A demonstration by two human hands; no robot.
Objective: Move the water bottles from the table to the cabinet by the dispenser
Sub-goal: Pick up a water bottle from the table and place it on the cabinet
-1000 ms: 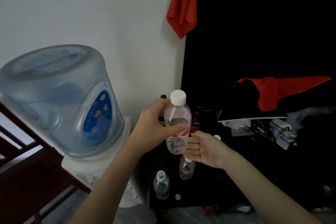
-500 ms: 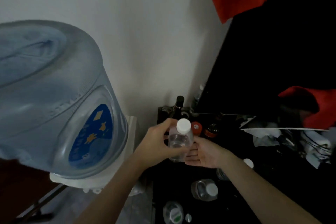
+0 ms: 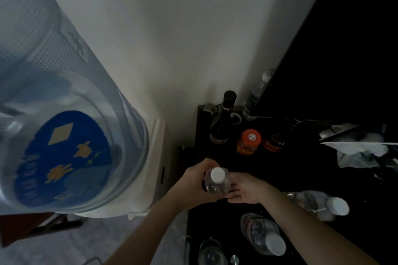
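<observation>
Item: clear plastic water bottle with a white screw cap [image 3: 217, 183], upright, held above the dark cabinet top [image 3: 286, 170] near its left edge, just beside the white water dispenser [image 3: 158, 157] that carries the large blue-tinted jug [image 3: 64, 114].

Grip: left hand [image 3: 193, 187] curled round the bottle's body from the left; right hand [image 3: 245, 189] at its right side with fingers extended against the lower part, apparently steadying, not clasping.

Handling, as judged: thin-walled, lightly flexible, smooth; partly filled, so modest weight. It would dent under a hard squeeze. Best taken round the mid-body or the shoulder below the cap; the cap alone gives a poor hold.

Also on the cabinet top: three similar clear bottles, white-capped [image 3: 265, 234] [image 3: 321, 204] and one at the front edge [image 3: 212, 251]; towards the rear-left corner, a dark glass bottle with a black cap [image 3: 223, 122] and an orange-lidded jar [image 3: 248, 142]. Crumpled pale wrapping [image 3: 361, 148] lies to the right.
</observation>
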